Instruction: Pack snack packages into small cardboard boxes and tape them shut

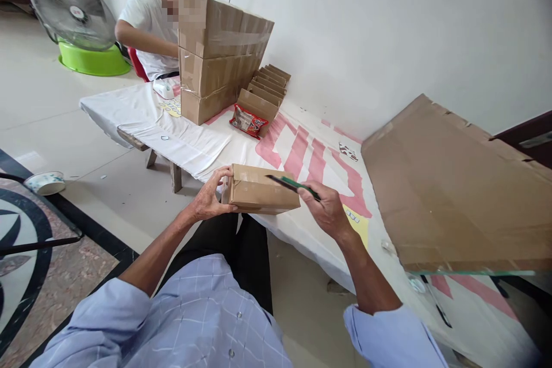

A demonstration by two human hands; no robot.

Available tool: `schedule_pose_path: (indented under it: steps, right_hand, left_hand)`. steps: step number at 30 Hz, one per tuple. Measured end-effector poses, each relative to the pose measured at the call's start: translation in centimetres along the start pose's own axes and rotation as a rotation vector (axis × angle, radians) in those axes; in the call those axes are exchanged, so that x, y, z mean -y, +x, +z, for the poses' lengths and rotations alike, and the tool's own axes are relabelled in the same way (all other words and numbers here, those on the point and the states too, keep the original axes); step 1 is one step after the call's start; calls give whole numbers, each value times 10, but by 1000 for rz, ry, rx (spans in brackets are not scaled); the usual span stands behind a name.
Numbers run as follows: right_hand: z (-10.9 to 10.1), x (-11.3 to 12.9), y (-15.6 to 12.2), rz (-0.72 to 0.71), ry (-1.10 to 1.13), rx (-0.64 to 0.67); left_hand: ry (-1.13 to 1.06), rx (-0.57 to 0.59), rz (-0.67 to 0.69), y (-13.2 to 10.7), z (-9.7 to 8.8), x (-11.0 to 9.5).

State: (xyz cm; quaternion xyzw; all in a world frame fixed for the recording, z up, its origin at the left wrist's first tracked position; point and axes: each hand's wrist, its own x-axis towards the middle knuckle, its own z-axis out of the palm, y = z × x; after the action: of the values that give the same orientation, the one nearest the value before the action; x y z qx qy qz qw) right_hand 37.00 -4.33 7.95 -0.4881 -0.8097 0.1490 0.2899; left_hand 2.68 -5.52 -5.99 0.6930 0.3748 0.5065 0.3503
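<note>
A small taped cardboard box rests at the near edge of a low table covered with a white and pink cloth. My left hand grips the box's left end, fingers curled round it. My right hand is closed on a green-handled cutter, whose blade points left over the top of the box.
Three taped cartons are stacked at the far end, with a row of small open boxes and a red packet beside them. Another person in a white shirt sits behind. Large cardboard sheet right. A fan and a bowl stand on the floor.
</note>
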Motion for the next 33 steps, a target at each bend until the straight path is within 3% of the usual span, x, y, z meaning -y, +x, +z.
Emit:
schedule_pose_path:
  steps: [3,6,18,26,33]
  right_hand:
    - [8,36,24,-157,-8,129]
    - [14,47,38,-224,-41,206]
    - [5,57,56,-340,-250,283]
    - [14,61,71,-409,-446,294]
    - [-8,43,68,-395,-499,302]
  left_hand:
    - [21,24,12,0,-2,-5]
    - [32,28,18,-2,-3,-6]
    - [36,19,71,-1,-2,-3]
    - [65,35,41,-1,-4,-8]
    - [62,32,35,-2,-6,-4]
